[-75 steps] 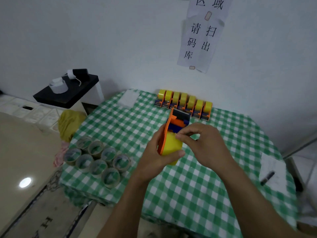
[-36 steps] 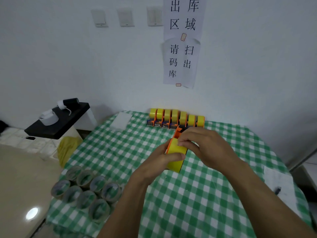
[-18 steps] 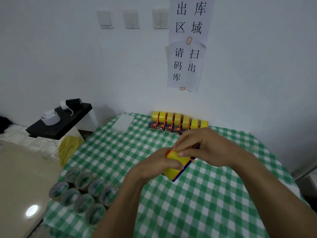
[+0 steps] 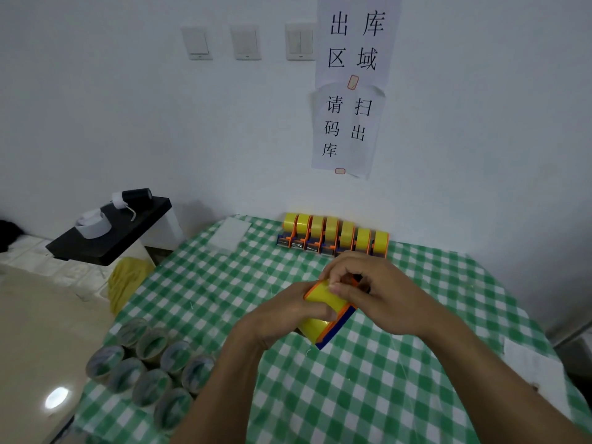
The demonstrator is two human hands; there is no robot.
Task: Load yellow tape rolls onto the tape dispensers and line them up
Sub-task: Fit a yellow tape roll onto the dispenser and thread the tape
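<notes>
1. Your left hand [image 4: 283,315] wraps round the tape dispenser [image 4: 336,330] from the left. Its thumb lies across the yellow tape roll [image 4: 322,299] loaded on it. You hold both just above the middle of the checked tablecloth [image 4: 400,395].
2. Your right hand [image 4: 379,296] curls over the dispenser's far end, with the thumb on the roll. The fingers cover that end, so you cannot tell exactly what they pinch there.
3. Only the dispenser's orange side and blue edge show below your hands.
4. The row of loaded dispensers [image 4: 331,233] stands side by side at the table's far edge, against the wall. There look to be seven. Your right knuckles hide the base of the right-hand ones.
5. The cluster of rolls [image 4: 150,370] at the near-left corner is blurred, and your left forearm cuts off the nearest.
6. The upper wall sheet [image 4: 355,40] reads 出库区域, and its top is cropped. The lower wall sheet [image 4: 347,129] reads 请扫码出库.
7. A white sheet [image 4: 531,366] lies at the table's right edge. Any marks on it are too blurred to read.
</notes>
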